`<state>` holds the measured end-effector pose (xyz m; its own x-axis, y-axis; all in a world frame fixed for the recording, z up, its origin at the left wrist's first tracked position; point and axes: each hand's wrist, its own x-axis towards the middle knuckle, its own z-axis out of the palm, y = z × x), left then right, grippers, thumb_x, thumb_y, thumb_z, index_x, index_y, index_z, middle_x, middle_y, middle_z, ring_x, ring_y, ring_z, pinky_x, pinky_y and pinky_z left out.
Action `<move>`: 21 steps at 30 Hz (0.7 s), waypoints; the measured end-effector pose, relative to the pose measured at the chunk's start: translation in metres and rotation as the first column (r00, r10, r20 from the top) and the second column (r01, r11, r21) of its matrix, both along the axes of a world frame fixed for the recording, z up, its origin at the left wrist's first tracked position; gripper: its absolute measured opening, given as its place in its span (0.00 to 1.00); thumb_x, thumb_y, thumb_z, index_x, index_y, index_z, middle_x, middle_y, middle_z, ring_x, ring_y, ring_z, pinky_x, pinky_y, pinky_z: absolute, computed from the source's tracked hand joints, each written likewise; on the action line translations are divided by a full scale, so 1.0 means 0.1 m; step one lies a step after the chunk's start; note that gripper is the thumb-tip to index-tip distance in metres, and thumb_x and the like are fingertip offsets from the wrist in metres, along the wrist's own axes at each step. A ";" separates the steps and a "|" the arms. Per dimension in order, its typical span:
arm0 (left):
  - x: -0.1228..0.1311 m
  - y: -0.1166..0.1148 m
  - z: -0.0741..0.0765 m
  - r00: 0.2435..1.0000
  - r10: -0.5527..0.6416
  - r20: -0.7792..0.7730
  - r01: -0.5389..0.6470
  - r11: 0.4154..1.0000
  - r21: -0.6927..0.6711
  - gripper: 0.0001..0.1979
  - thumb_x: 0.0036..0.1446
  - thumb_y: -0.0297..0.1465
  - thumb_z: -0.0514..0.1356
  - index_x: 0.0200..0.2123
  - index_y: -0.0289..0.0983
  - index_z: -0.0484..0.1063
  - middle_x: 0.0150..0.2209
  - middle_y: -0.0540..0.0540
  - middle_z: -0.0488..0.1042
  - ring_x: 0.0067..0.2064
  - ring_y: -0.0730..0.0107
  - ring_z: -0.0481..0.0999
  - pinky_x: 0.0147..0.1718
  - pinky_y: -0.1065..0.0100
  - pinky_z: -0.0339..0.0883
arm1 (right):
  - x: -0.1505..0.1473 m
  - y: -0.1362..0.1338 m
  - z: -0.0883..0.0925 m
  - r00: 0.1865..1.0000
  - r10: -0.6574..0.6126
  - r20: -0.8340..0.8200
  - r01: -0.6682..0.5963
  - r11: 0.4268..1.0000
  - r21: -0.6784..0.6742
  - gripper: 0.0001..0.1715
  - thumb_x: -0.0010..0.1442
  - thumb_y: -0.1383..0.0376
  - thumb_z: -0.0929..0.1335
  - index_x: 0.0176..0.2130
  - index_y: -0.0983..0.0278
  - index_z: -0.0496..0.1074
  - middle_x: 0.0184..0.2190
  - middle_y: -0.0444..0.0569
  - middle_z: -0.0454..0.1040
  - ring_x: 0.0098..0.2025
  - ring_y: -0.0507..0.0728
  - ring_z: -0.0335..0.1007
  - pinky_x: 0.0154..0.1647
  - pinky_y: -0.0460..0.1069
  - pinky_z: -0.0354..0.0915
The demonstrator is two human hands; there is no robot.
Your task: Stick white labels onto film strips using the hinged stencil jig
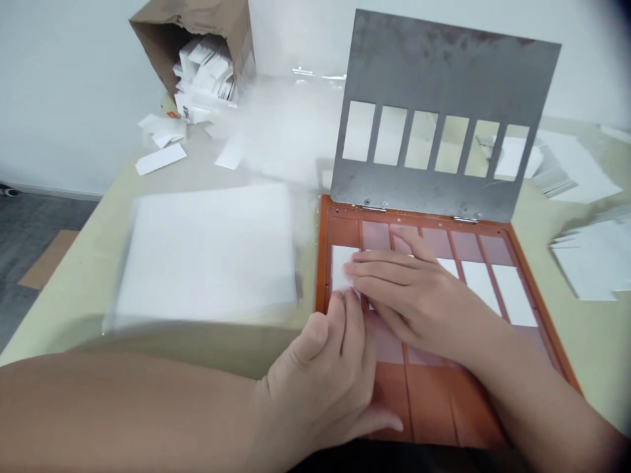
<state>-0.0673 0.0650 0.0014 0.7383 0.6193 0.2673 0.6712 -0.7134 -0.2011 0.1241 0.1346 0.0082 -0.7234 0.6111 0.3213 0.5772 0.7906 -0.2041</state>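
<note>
A white card (340,263) lies in the leftmost slot of an orange frame (323,263) with ridged slots. My right hand (419,295) is palm down over the frame, fingers stretched, their tips resting on this card. Bent fingers of my left hand (335,368) touch the card's lower end, and its thumb sticks out to the right. More white cards (513,295) lie in the slots to the right, partly hidden under my right hand. A grey metal lid (444,79) with a row of rectangular windows stands raised on hinges at the frame's far edge.
A blurred white stack (207,256) sits left of the frame on the pale table (59,328). Behind it, a cardboard box (241,33) on its side holds many white pieces (207,69). Stacks of white cards (591,256) lie on the right.
</note>
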 end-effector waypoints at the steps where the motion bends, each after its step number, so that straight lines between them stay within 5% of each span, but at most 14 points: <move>1: 0.00 0.00 0.00 1.000 0.002 0.003 -0.002 1.000 0.005 0.41 0.59 0.60 0.47 0.50 0.29 0.77 0.54 0.33 0.76 0.53 0.50 0.71 0.48 0.59 0.52 | 0.01 -0.01 0.01 1.000 0.006 -0.010 -0.006 1.000 -0.026 0.16 0.65 0.74 0.60 0.41 0.60 0.73 0.44 0.46 0.80 0.51 0.58 0.75 0.70 0.65 0.45; 6: 0.00 -0.01 0.01 1.000 0.014 -0.002 -0.014 1.000 0.020 0.41 0.59 0.60 0.46 0.50 0.29 0.77 0.54 0.33 0.76 0.53 0.50 0.71 0.48 0.59 0.52 | 0.05 0.00 0.04 0.999 0.008 -0.054 -0.018 0.984 -0.175 0.16 0.65 0.73 0.59 0.45 0.60 0.72 0.38 0.46 0.80 0.53 0.59 0.71 0.62 0.64 0.51; 11: 0.00 0.01 0.03 1.000 0.012 -0.016 -0.012 1.000 0.008 0.42 0.59 0.60 0.47 0.50 0.28 0.77 0.53 0.32 0.77 0.53 0.48 0.72 0.48 0.59 0.52 | -0.02 0.00 0.05 0.999 -0.036 0.010 0.038 0.986 -0.162 0.23 0.63 0.76 0.58 0.53 0.64 0.69 0.37 0.49 0.80 0.55 0.62 0.66 0.49 0.59 0.53; 15: 0.00 0.00 0.04 1.000 0.010 -0.028 -0.010 1.000 0.007 0.42 0.58 0.60 0.49 0.49 0.28 0.77 0.52 0.32 0.77 0.54 0.48 0.72 0.49 0.59 0.53 | -0.03 -0.01 0.06 0.999 0.016 0.029 -0.010 0.982 -0.187 0.24 0.61 0.78 0.58 0.51 0.62 0.71 0.38 0.48 0.80 0.55 0.60 0.66 0.45 0.55 0.52; 21: 0.02 -0.01 0.06 0.998 0.018 -0.063 -0.019 1.000 -0.007 0.43 0.58 0.60 0.50 0.53 0.24 0.74 0.54 0.29 0.75 0.54 0.48 0.73 0.49 0.59 0.56 | 0.07 0.03 0.07 0.988 -0.153 -0.015 0.146 0.968 -0.203 0.18 0.59 0.77 0.60 0.41 0.62 0.73 0.35 0.46 0.79 0.51 0.59 0.69 0.46 0.55 0.50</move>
